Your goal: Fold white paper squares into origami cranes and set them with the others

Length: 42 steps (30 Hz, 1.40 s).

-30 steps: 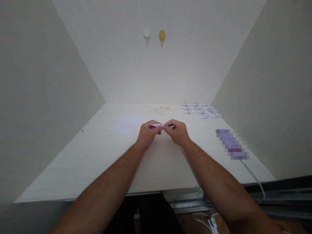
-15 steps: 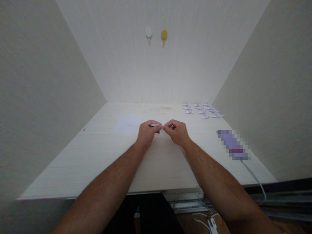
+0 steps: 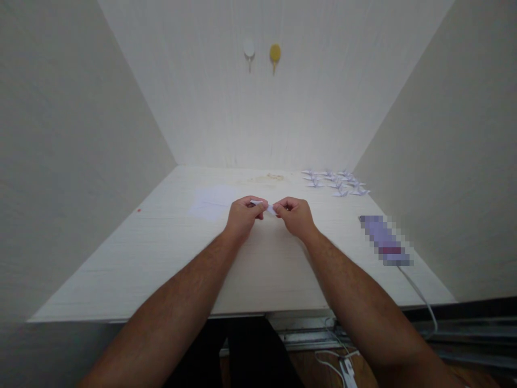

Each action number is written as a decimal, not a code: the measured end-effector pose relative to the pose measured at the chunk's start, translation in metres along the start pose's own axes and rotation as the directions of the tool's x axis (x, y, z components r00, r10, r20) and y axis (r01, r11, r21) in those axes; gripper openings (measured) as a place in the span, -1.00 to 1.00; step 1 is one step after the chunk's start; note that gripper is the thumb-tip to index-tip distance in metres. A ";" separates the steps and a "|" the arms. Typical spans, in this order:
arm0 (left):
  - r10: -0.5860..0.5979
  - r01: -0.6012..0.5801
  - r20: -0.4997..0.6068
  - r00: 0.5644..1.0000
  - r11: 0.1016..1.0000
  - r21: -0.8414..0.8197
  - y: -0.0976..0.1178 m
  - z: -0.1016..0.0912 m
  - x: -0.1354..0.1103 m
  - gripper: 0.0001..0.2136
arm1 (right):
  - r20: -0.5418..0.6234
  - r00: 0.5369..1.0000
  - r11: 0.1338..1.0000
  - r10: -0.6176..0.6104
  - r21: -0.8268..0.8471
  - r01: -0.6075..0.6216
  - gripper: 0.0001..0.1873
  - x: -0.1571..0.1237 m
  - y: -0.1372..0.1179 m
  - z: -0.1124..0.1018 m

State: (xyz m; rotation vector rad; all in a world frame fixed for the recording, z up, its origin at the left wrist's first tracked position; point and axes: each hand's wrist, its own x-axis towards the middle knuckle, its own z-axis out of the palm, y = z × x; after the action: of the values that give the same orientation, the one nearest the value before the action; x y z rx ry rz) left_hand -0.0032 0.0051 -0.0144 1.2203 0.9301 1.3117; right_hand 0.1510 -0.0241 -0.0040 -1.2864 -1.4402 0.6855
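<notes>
Between my two hands is a small piece of folded white paper, held just above the middle of the table. My left hand pinches its left part between thumb and fingers. The thumb and fingertips of my right hand close on its right end. Much of the paper is covered by my fingers, so its full shape cannot be made out. Flat white paper sheets lie on the table to the left of my left hand.
Several folded paper cranes stand at the back right of the white table. A blurred-out flat device with a white cable lies at the right edge. Two hooks, white and yellow, are on the back wall.
My hands have drawn slightly apart, and more of the folded paper shows between them. The view has tilted a little. Sheets, cranes and device lie as before.
</notes>
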 end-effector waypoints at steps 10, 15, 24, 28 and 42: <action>-0.079 0.085 0.061 0.995 0.991 -0.107 0.003 0.004 -0.002 -0.79 | -0.008 0.993 0.972 0.115 0.209 -0.110 -0.79 0.004 0.006 0.000; -0.014 0.013 0.034 0.999 0.999 0.037 0.005 0.004 -0.002 -0.84 | -0.121 0.990 0.997 -0.073 -0.002 0.074 -0.75 0.002 0.008 0.002; -0.013 0.011 0.045 0.999 0.998 0.054 0.002 0.008 -0.004 -0.82 | -0.126 0.942 0.914 -0.311 -0.310 0.261 -0.88 -0.002 0.010 0.005; 0.002 -0.006 0.054 0.999 0.997 0.073 0.003 0.009 -0.005 -0.85 | -0.126 0.940 0.900 -0.315 -0.353 0.255 -0.89 -0.002 0.009 0.006; 0.031 -0.040 0.083 0.996 0.994 0.105 0.005 0.007 -0.005 -0.85 | -0.068 0.973 0.935 -0.219 -0.298 0.189 -0.91 -0.002 0.002 0.003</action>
State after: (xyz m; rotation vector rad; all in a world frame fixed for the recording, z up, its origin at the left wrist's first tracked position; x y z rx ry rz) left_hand 0.0026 -0.0009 -0.0086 1.3680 0.9335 1.2443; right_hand 0.1485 -0.0247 -0.0079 -1.3473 -1.6063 0.2721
